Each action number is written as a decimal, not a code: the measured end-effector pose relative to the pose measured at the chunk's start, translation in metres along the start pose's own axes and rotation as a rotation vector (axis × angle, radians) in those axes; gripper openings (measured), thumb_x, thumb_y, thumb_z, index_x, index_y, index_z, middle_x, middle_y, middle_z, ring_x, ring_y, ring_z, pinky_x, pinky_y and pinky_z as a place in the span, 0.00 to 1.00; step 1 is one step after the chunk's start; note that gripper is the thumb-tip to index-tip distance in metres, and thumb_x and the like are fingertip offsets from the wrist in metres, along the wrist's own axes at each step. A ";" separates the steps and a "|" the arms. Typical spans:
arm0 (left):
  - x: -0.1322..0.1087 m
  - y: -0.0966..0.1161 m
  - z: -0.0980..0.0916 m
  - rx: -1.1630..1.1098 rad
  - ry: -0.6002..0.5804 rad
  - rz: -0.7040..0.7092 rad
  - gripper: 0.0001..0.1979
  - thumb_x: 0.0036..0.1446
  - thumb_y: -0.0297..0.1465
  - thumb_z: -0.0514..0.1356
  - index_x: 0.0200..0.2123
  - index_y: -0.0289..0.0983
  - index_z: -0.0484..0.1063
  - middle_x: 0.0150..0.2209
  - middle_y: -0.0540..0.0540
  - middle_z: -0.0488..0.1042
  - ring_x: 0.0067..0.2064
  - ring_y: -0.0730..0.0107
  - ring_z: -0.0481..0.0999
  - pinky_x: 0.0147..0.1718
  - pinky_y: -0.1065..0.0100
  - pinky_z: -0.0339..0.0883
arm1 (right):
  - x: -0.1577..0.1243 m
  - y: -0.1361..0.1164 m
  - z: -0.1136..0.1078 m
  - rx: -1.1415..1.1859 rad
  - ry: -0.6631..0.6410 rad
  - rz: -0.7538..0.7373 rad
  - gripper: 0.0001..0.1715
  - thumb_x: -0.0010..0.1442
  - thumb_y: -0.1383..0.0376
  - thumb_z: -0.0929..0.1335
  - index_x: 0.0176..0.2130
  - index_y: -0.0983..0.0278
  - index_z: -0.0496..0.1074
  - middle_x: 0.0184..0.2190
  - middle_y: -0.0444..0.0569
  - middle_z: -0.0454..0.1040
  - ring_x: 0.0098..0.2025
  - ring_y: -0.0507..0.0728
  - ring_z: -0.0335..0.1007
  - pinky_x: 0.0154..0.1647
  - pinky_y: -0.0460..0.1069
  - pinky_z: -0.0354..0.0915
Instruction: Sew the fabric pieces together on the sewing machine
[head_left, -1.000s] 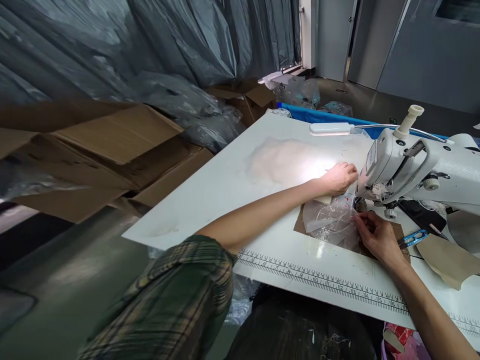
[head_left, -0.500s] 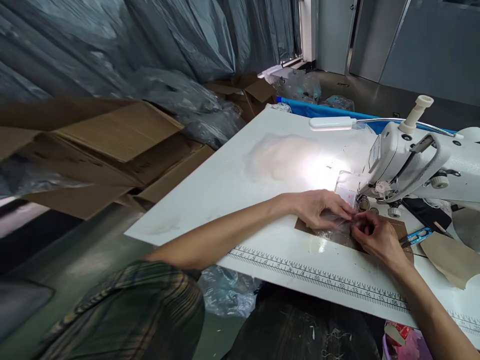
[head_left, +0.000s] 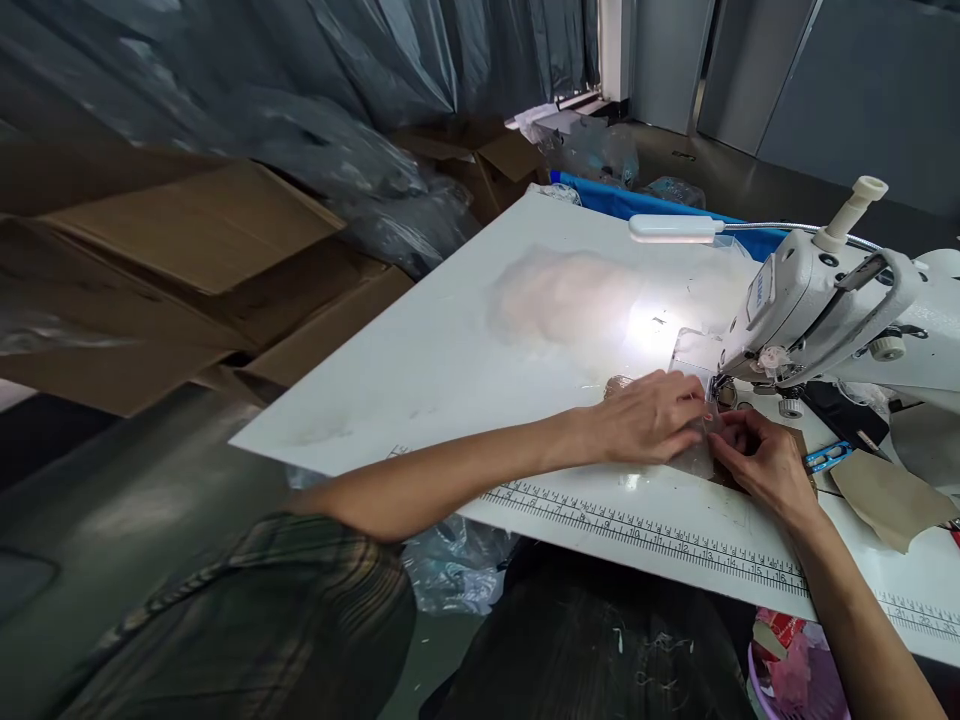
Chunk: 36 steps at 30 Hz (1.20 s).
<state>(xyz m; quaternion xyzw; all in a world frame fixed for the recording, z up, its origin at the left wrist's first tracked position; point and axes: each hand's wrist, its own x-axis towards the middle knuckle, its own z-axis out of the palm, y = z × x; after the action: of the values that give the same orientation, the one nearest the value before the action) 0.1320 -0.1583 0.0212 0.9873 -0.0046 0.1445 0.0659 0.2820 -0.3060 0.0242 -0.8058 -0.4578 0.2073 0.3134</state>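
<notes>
A thin clear plastic sheet (head_left: 696,462) lies just in front of the presser foot of a white sewing machine (head_left: 814,310). My left hand (head_left: 651,422) is closed over its left side, fingers bent down and close to the needle area. At the sheet's right edge, thumb and fingers of my right hand (head_left: 761,462) pinch it. A brown flat piece (head_left: 798,438) shows partly behind my right hand. Beyond my left wrist, the edge of a small brownish thing (head_left: 616,385) peeks out; its kind is unclear.
Blue thread snips (head_left: 829,456) and a tan paper scrap (head_left: 892,498) lie right of my right hand. A printed ruler (head_left: 637,530) runs along the front of the white table (head_left: 420,390). A lamp (head_left: 675,229) lights the surface. Open cardboard boxes (head_left: 202,225) stand left; a purple basket (head_left: 761,685) sits below.
My left hand has turned more palm-down, its fingers nearer the needle area. The brown piece in front of the hands is now mostly out of sight. The view has shifted slightly.
</notes>
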 end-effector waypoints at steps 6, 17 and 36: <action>-0.004 0.003 0.002 0.068 -0.247 0.028 0.31 0.66 0.50 0.53 0.62 0.33 0.62 0.65 0.33 0.61 0.61 0.46 0.65 0.55 0.50 0.60 | -0.002 0.002 0.006 -0.036 0.099 -0.049 0.16 0.54 0.54 0.66 0.35 0.62 0.76 0.22 0.46 0.72 0.25 0.54 0.67 0.28 0.49 0.61; -0.001 -0.006 0.013 -0.008 0.204 -0.071 0.15 0.68 0.30 0.50 0.53 0.29 0.66 0.56 0.32 0.70 0.55 0.54 0.71 0.51 0.53 0.68 | -0.006 0.003 0.020 -0.165 0.174 -0.267 0.17 0.60 0.59 0.62 0.39 0.61 0.78 0.35 0.52 0.78 0.36 0.58 0.73 0.37 0.51 0.67; -0.004 -0.004 0.016 0.001 0.095 0.047 0.17 0.70 0.30 0.50 0.34 0.40 0.77 0.43 0.46 0.79 0.40 0.69 0.75 0.48 0.56 0.65 | 0.020 0.020 -0.015 -0.271 -0.074 -0.325 0.22 0.63 0.58 0.60 0.50 0.56 0.78 0.40 0.49 0.78 0.33 0.54 0.71 0.34 0.49 0.66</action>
<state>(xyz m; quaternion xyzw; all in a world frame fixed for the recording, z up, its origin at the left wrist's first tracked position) 0.1331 -0.1561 0.0039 0.9790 -0.0246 0.1926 0.0622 0.3133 -0.3009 0.0201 -0.7480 -0.6165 0.1201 0.2144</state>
